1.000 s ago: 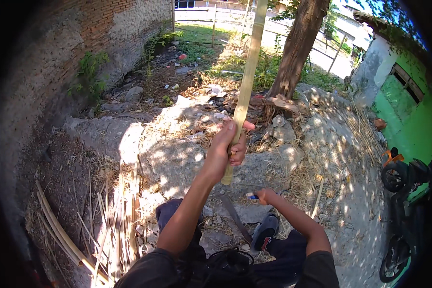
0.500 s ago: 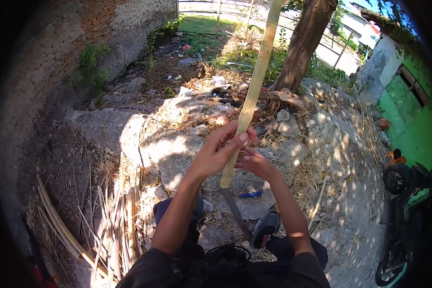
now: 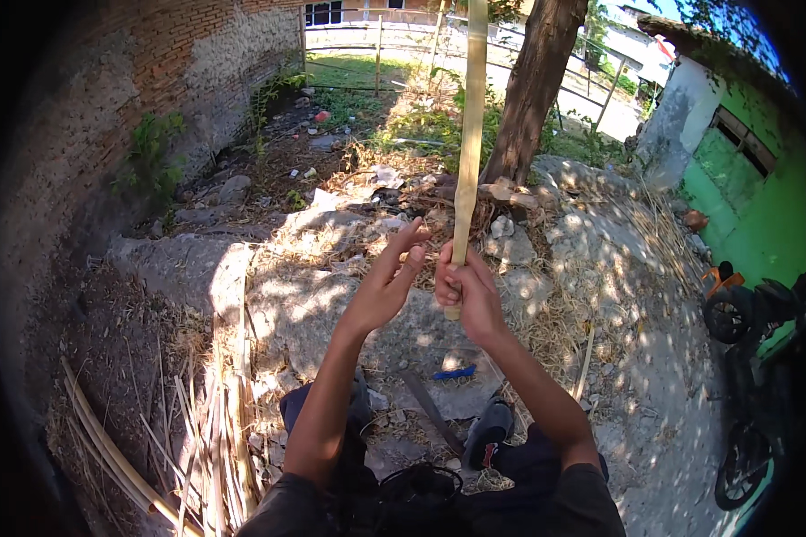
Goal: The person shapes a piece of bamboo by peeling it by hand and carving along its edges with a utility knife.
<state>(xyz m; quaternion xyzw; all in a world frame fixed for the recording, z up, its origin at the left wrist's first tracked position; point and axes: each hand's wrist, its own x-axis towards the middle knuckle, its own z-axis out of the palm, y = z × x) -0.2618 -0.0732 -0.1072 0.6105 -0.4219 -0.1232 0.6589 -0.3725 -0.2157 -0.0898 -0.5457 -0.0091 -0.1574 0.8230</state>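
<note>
A long, pale bamboo strip [image 3: 470, 161] rises nearly upright in front of me and runs out past the top edge of the view. My right hand [image 3: 471, 291] is wrapped round it near its lower end, a short piece of which pokes out below the fist. Just to the left, my left hand [image 3: 387, 285] is off the strip, its fingers apart and nothing in it. Between my feet lies a long, dark, flat blade-like tool [image 3: 432, 410]. A small blue object [image 3: 454, 372] rests on the stone beyond it; its kind is unclear.
Several split bamboo pieces [image 3: 228, 438] are piled at my left, with long curved canes [image 3: 107, 438] beside them. A tree trunk [image 3: 530, 89] stands ahead. A brick wall [image 3: 188, 54] borders the left; a green wall [image 3: 761, 215] and a parked motorbike [image 3: 748, 385] are at the right.
My left hand has let go of the bamboo strip and opened beside it. My right hand has closed round its lower end, and the strip has swung more upright.
</note>
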